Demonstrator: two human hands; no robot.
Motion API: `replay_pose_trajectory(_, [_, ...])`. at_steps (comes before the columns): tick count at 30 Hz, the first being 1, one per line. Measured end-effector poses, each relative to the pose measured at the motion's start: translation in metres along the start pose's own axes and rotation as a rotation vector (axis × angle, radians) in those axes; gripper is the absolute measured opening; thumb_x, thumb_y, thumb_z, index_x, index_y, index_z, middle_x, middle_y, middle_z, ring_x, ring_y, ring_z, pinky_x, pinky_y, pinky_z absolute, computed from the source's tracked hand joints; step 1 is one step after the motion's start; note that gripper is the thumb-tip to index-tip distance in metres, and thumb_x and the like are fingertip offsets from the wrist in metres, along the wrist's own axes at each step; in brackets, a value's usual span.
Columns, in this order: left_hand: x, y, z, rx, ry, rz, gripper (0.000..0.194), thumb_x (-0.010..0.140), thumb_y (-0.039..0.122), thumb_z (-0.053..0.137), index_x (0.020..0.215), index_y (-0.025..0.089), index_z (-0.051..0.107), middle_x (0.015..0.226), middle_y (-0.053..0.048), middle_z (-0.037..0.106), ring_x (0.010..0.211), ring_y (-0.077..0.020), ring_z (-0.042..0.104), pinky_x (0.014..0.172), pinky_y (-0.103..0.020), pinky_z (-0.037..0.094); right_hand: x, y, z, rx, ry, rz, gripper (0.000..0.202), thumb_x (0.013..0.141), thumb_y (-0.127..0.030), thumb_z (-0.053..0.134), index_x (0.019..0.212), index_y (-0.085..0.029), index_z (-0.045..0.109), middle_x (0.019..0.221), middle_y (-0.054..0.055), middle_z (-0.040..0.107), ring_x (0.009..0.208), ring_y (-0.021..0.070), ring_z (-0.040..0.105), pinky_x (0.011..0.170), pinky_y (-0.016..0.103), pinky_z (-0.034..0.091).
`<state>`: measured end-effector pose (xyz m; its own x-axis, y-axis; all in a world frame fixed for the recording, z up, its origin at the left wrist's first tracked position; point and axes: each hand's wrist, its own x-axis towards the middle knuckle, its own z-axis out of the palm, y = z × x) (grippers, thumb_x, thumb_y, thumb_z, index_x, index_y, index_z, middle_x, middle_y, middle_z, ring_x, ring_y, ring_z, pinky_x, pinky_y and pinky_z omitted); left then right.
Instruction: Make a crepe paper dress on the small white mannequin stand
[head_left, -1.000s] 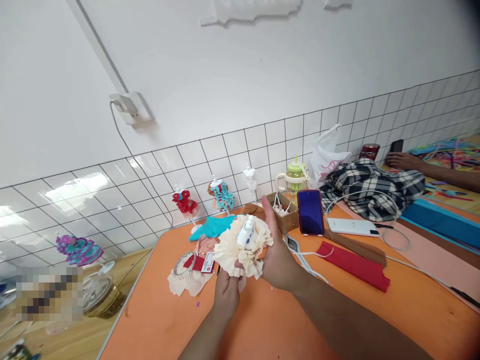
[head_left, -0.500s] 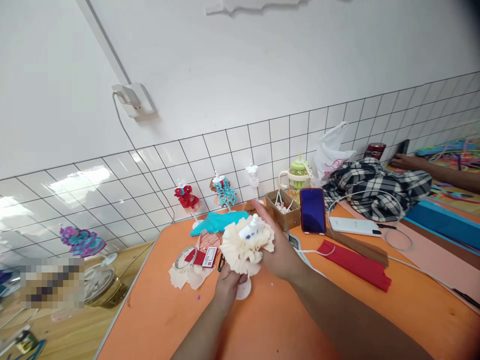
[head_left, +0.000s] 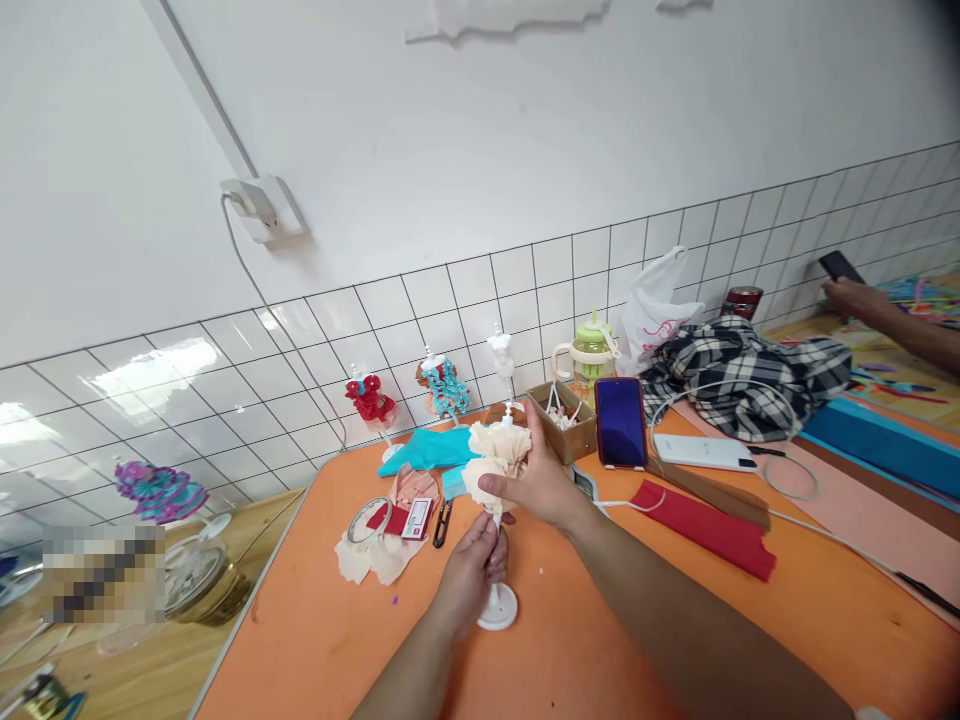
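Observation:
A small white dress-form stand [head_left: 498, 607] wears a ruffled cream crepe-paper dress [head_left: 486, 484]. It is held upright above the orange table, its round base nearest me. My left hand [head_left: 474, 565] is wrapped round the thin stem just under the ruffles. At the dress's right side, my right hand [head_left: 541, 482] holds the cream ruffles, thumb across the front and fingers behind. Those rear fingers are partly hidden. Black thread snips [head_left: 442, 524] lie left of the dress, beside a roll of tape [head_left: 369, 521] on cream paper scraps. Turquoise crepe paper [head_left: 424, 452] lies behind.
Dressed mini forms, one red [head_left: 369, 398] and one turquoise [head_left: 444, 386], stand by the tiled wall. A cardboard box [head_left: 577, 432], a propped phone [head_left: 620, 424], a white power bank [head_left: 705, 451] and red crepe paper [head_left: 701, 528] lie rightward. Another person's hand [head_left: 855, 297] holds a dark phone.
The stand has turned from tipped toward me to upright. My right thumb has come round to the front of the ruffles. Far right, the other person's hand has lifted the dark phone.

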<state>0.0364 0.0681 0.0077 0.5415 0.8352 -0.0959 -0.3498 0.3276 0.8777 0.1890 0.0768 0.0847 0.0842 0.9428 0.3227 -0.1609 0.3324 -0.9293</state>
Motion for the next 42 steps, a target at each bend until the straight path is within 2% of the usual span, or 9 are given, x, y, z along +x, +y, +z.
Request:
replay_pose_trajectory(7, [-0.001, -0.005, 0.001, 0.033, 0.039, 0.040, 0.030, 0.082, 0.043, 0.060, 0.092, 0.016, 0.053, 0.054, 0.008, 0.033, 0.043, -0.0039, 0.017, 0.044, -0.019, 0.013, 0.005, -0.007, -0.004, 0.086, 0.060, 0.154, 0.102, 0.068, -0.043, 0.074, 0.148, -0.024, 0.014, 0.124, 0.011, 0.059, 0.110, 0.0242, 0.059, 0.095, 0.044, 0.045])
replay_pose_trajectory(10, [-0.004, 0.000, 0.002, 0.003, 0.010, 0.044, 0.028, 0.081, 0.040, 0.060, 0.093, 0.015, 0.056, 0.056, 0.005, 0.042, 0.045, -0.0059, 0.030, 0.047, -0.020, 0.025, 0.007, -0.006, -0.006, 0.122, 0.057, 0.181, 0.100, 0.067, -0.043, 0.075, 0.147, -0.024, 0.019, 0.123, 0.010, 0.060, 0.108, 0.0242, 0.060, 0.095, 0.044, 0.046])
replay_pose_trajectory(14, [-0.013, 0.031, -0.002, -0.055, -0.030, 0.047, 0.031, 0.074, 0.030, 0.064, 0.101, 0.016, 0.061, 0.087, -0.008, 0.063, 0.079, -0.0180, 0.058, 0.075, -0.030, 0.041, 0.005, -0.003, -0.004, 0.106, -0.005, 0.167, 0.096, 0.067, -0.044, 0.075, 0.145, -0.024, 0.024, 0.122, 0.009, 0.060, 0.108, 0.0235, 0.060, 0.095, 0.043, 0.045])
replay_pose_trajectory(19, [-0.028, 0.084, -0.004, 0.161, -0.171, 0.107, 0.070, 0.064, 0.058, 0.071, 0.120, 0.018, 0.056, 0.115, -0.014, 0.060, 0.110, -0.0293, 0.052, 0.091, -0.039, 0.039, -0.008, -0.009, 0.010, 0.080, -0.192, 0.095, 0.096, 0.066, -0.043, 0.077, 0.145, -0.026, 0.025, 0.127, 0.009, 0.056, 0.112, 0.0232, 0.056, 0.094, 0.040, 0.046])
replay_pose_trajectory(27, [-0.037, 0.093, 0.004, 0.538, 0.235, 0.230, 0.067, 0.057, 0.034, 0.081, 0.118, 0.019, 0.059, 0.107, -0.012, 0.065, 0.102, -0.0304, 0.057, 0.082, -0.037, 0.048, -0.028, -0.023, 0.025, -0.039, -0.310, -0.084, 0.099, 0.069, -0.048, 0.073, 0.148, -0.027, 0.016, 0.127, 0.010, 0.054, 0.109, 0.0233, 0.057, 0.088, 0.036, 0.050])
replay_pose_trajectory(31, [-0.045, 0.107, 0.006, 0.562, 0.174, 0.292, 0.071, 0.052, 0.037, 0.084, 0.116, 0.019, 0.060, 0.105, -0.012, 0.064, 0.103, -0.0299, 0.057, 0.083, -0.035, 0.047, -0.030, -0.022, 0.026, 0.024, -0.286, -0.038, 0.096, 0.070, -0.045, 0.073, 0.147, -0.028, 0.019, 0.128, 0.010, 0.054, 0.111, 0.0244, 0.057, 0.091, 0.039, 0.049])
replay_pose_trajectory(36, [-0.047, 0.110, 0.013, 0.429, -0.052, 0.098, 0.062, 0.065, 0.047, 0.076, 0.116, 0.016, 0.060, 0.097, -0.012, 0.066, 0.089, -0.0261, 0.061, 0.071, -0.031, 0.047, -0.029, -0.021, 0.028, 0.128, -0.325, 0.138, 0.090, 0.073, -0.049, 0.069, 0.146, -0.026, 0.022, 0.125, 0.009, 0.058, 0.111, 0.0243, 0.057, 0.092, 0.040, 0.047])
replay_pose_trajectory(39, [-0.041, 0.101, 0.016, 0.347, 0.022, 0.064, 0.054, 0.069, 0.045, 0.073, 0.111, 0.013, 0.063, 0.083, -0.010, 0.068, 0.077, -0.0221, 0.062, 0.067, -0.029, 0.046, -0.028, -0.011, 0.030, 0.102, -0.271, 0.150, 0.084, 0.079, -0.051, 0.062, 0.147, -0.026, 0.021, 0.129, 0.010, 0.055, 0.116, 0.0246, 0.054, 0.098, 0.044, 0.042])
replay_pose_trajectory(42, [-0.035, 0.096, 0.017, 0.331, 0.080, -0.007, 0.042, 0.077, 0.047, 0.066, 0.096, 0.010, 0.069, 0.068, -0.008, 0.067, 0.062, -0.0178, 0.060, 0.060, -0.027, 0.043, -0.025, 0.001, 0.027, -0.127, -0.149, 0.104, 0.082, 0.080, -0.052, 0.059, 0.147, -0.027, 0.018, 0.134, 0.011, 0.049, 0.124, 0.0264, 0.045, 0.104, 0.050, 0.033])
